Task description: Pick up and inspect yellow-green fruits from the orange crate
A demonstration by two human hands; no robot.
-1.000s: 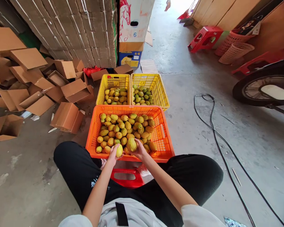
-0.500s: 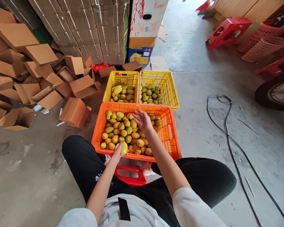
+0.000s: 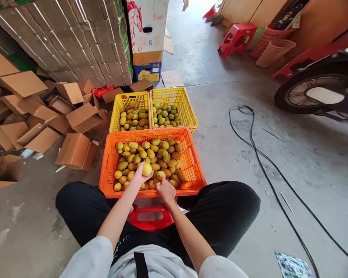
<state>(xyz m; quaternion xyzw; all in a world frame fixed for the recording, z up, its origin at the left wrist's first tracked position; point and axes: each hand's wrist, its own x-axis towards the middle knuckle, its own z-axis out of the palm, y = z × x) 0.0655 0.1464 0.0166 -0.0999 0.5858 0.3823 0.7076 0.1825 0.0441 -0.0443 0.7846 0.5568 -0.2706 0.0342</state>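
Observation:
An orange crate (image 3: 195, 170) full of yellow-green mangoes stands on the floor between my knees. My left hand (image 3: 139, 175) is closed around a yellow mango (image 3: 146, 169), held just above the fruit in the crate's near half. My right hand (image 3: 166, 190) reaches down onto the mangoes at the crate's near edge, fingers curled among them; what they grip is hidden. Behind the orange crate stand two yellow crates, the left yellow crate (image 3: 117, 106) with yellowish mangoes, the right yellow crate (image 3: 188, 110) with greener ones.
Loose cardboard boxes (image 3: 75, 150) lie to the left, with stacked flat cartons (image 3: 75, 38) behind. A red stool (image 3: 150, 218) is under me. A black cable (image 3: 258, 154) snakes across the floor on the right, near a motorbike wheel (image 3: 313, 94). Red stools and baskets stand far right.
My right hand has come back from the far side of the orange crate to its near edge. My left hand has lifted its mango forward over the fruit.

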